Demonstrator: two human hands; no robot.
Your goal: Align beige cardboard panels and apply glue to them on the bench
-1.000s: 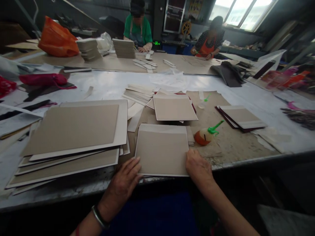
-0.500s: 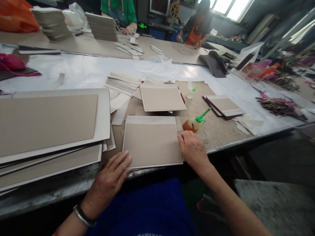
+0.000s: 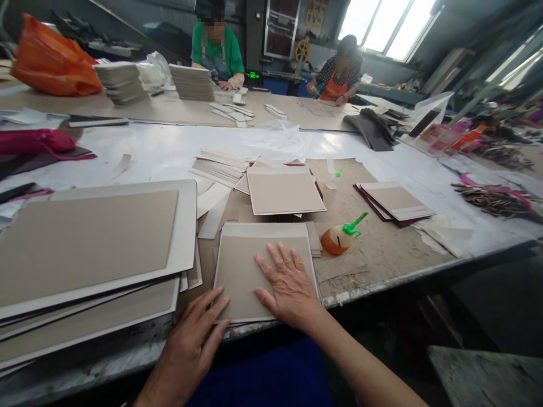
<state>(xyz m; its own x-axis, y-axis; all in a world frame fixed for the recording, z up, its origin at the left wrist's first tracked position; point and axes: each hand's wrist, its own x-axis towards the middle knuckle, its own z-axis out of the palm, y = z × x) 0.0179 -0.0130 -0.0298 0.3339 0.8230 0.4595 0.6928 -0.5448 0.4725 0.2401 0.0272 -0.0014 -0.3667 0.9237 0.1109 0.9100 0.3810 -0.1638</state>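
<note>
Greyboard panel (image 3: 240,265): flat on a thin pile at the near edge of the table (image 3: 424,270), pale border showing round it.
Right hand (image 3: 291,288): palm down on the panel's right half, fingers spread, nothing gripped.
Left hand (image 3: 190,342): at the panel's near-left corner, fingers extended and slightly apart, tips touching the edge.
Glue bottle (image 3: 339,238): orange with a green nozzle, lying just right of the panel.
Large board stack (image 3: 85,249): near, to the left.
Second panel (image 3: 285,192): behind, apart.
</note>
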